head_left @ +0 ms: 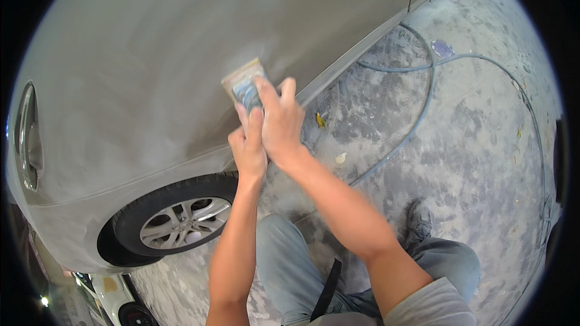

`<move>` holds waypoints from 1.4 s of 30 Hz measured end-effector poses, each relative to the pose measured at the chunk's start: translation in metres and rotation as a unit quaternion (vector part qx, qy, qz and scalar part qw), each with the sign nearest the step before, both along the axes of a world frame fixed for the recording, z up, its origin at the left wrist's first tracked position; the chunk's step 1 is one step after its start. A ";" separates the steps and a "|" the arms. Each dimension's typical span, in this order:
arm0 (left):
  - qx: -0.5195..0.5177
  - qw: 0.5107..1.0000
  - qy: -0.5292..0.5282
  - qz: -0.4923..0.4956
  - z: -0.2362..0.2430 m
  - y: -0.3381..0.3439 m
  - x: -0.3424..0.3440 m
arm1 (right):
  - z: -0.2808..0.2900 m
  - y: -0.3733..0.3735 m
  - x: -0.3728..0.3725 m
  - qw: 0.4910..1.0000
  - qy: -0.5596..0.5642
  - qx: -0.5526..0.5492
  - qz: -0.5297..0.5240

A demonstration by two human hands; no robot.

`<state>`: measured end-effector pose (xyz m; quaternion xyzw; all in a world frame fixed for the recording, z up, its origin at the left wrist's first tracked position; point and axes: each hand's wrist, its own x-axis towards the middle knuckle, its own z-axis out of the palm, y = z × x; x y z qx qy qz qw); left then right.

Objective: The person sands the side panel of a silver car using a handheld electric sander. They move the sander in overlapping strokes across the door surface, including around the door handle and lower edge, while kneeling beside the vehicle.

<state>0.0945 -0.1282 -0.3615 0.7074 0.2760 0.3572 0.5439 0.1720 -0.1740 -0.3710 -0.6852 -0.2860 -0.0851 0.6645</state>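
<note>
A sheet of sandpaper (pixel 243 81), pale with a bluish printed back, lies pressed flat against the grey car body panel (pixel 151 54). My right hand (pixel 279 122) covers its lower part with fingers spread along it. My left hand (pixel 248 148) sits just below and partly under the right, fingers curled against the sheet's lower edge. Both hands press the sandpaper to the panel just above the sill. A dull, lighter patch surrounds the sheet on the paint.
The car's wheel (pixel 181 220) with a silver rim is at lower left. A grey hose (pixel 423 102) loops over the dusty concrete floor (pixel 471 163) on the right. My bent knees (pixel 290 265) are below. Another car's corner (pixel 115 299) shows at bottom left.
</note>
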 end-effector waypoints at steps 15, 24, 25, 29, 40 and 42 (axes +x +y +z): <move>-0.043 0.994 0.100 -0.027 0.008 0.003 -0.001 | 0.002 -0.002 -0.003 0.998 0.032 0.017 -0.060; -0.042 0.996 0.072 0.030 0.014 -0.007 0.001 | 0.009 -0.005 0.002 1.000 0.022 -0.018 -0.010; -0.019 0.999 0.029 0.011 0.017 -0.005 0.011 | 0.010 -0.006 0.009 0.999 0.005 0.011 -0.044; -0.005 0.995 0.097 -0.014 0.017 -0.001 0.040 | 0.010 -0.007 0.029 0.992 0.013 0.037 -0.119; -0.058 0.998 -0.011 -0.001 -0.032 0.004 -0.006 | -0.017 -0.008 0.000 0.998 -0.043 -0.035 -0.018; -0.037 0.999 0.022 -0.001 -0.030 0.001 0.028 | -0.021 -0.012 0.025 0.998 -0.025 -0.012 -0.065</move>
